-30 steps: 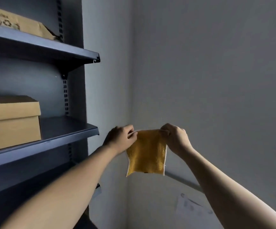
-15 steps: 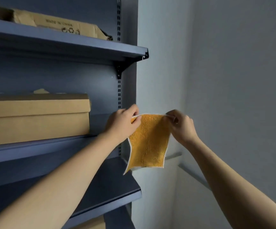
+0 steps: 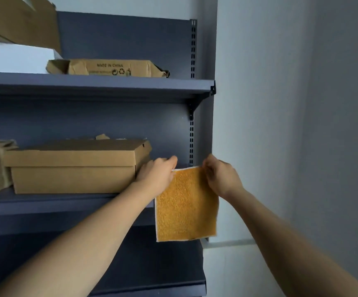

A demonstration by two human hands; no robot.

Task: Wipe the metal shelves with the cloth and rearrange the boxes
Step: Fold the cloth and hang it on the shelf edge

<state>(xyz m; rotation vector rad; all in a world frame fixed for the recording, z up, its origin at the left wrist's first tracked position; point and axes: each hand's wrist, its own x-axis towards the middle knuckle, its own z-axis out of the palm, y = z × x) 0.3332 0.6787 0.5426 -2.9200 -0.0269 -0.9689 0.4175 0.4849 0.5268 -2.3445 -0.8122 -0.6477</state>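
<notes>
A plain pale wall (image 3: 259, 103) rises at the right edge of the dark blue-grey shelving unit (image 3: 109, 116) and meets a greyer side wall (image 3: 341, 125) in a shaded corner. A light horizontal rail (image 3: 229, 243) runs low along the pale wall.

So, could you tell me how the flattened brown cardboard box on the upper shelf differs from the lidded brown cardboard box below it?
The flattened brown cardboard box is crushed and creased; the lidded brown cardboard box keeps its squared shape and stands taller. The flattened one bears printed text; the lidded one's front is plain. Both are brown cardboard.
</notes>
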